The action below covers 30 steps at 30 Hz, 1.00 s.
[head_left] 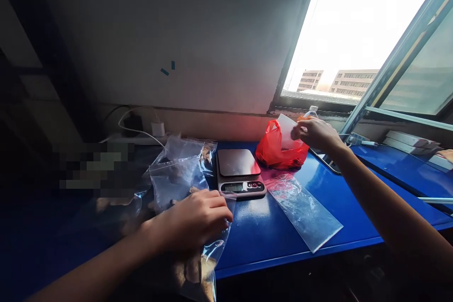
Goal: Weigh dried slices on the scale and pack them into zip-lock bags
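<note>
- One clear bag (209, 269) with brown pieces in it hangs nearest, in front of the scale (239, 162) and to its left; the left hand (202, 214) grips its upper part, fingers curled.
- Blue table (255, 238) under the scale, its front edge showing nearer than it.
- Flat sleeve (307, 212), clear, lying slantwise just beside the scale's right front corner.
- Scale display (231, 188): lit, too small to read.
- Other clear bags (179, 177), heaped left of the scale; brown bits show in some.
- Red bag (267, 146), standing right of the scale and a little behind.
- Right hand (314, 134), above the red bag, pinching a white sheet (286, 127) at the bag's mouth.
- Bottle (313, 111), behind the right hand, mostly hidden.
- White charger (157, 129), behind the scale, to its left.
- Window (339, 33), farthest, beyond the scale to its right.
</note>
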### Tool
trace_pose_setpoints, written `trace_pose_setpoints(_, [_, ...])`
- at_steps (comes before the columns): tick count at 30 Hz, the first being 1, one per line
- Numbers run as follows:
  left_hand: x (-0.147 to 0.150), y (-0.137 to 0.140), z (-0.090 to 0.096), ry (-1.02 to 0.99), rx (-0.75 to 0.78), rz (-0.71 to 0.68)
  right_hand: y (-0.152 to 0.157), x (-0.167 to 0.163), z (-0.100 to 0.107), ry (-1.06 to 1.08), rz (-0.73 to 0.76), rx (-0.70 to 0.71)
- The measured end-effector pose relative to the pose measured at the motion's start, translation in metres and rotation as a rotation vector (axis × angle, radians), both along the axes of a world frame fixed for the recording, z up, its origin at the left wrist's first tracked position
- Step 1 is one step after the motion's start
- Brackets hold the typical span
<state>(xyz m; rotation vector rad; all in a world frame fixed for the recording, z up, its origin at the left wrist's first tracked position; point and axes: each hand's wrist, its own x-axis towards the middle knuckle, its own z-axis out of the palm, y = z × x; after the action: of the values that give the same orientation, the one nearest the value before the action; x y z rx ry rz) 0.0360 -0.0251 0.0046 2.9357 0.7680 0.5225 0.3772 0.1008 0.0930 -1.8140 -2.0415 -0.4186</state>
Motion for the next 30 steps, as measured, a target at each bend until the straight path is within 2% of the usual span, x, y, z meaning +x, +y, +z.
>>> trace_pose_setpoints(4, [0.002,0.001,0.0,-0.04,-0.057,-0.014,0.013,0.001,-0.004,0.027,-0.137,0.151])
trace_pose_setpoints(6, [0.002,0.002,0.0,-0.04,-0.069,-0.012,0.019,0.0,-0.007,-0.032,-0.143,0.166])
trace_pose_setpoints(10, [0.0,0.003,0.0,-0.023,-0.069,-0.005,0.03,0.0,-0.007,-0.075,-0.106,0.201])
trace_pose_setpoints(15, [-0.002,0.003,-0.001,-0.026,-0.103,-0.004,0.04,0.005,0.011,0.014,0.109,0.317])
trace_pose_setpoints(18, [-0.003,0.002,-0.002,-0.022,-0.089,0.0,0.04,0.004,0.015,0.044,0.119,0.341])
trace_pose_setpoints(20, [-0.003,0.002,-0.002,-0.002,-0.066,0.008,0.037,0.002,0.012,-0.012,0.031,0.342])
trace_pose_setpoints(23, [-0.002,0.0,0.001,0.066,-0.029,0.034,0.031,-0.001,0.004,-0.131,-0.177,0.376])
trace_pose_setpoints(26, [-0.001,-0.001,0.003,0.144,0.038,0.077,0.027,0.004,0.002,-0.146,-0.273,0.393])
trace_pose_setpoints(28, [-0.003,0.001,0.005,0.187,0.088,0.084,0.021,0.011,0.007,-0.061,-0.364,0.495])
trace_pose_setpoints(30, [-0.006,0.007,0.006,0.238,0.128,0.074,0.01,0.019,0.016,0.057,-0.401,0.657])
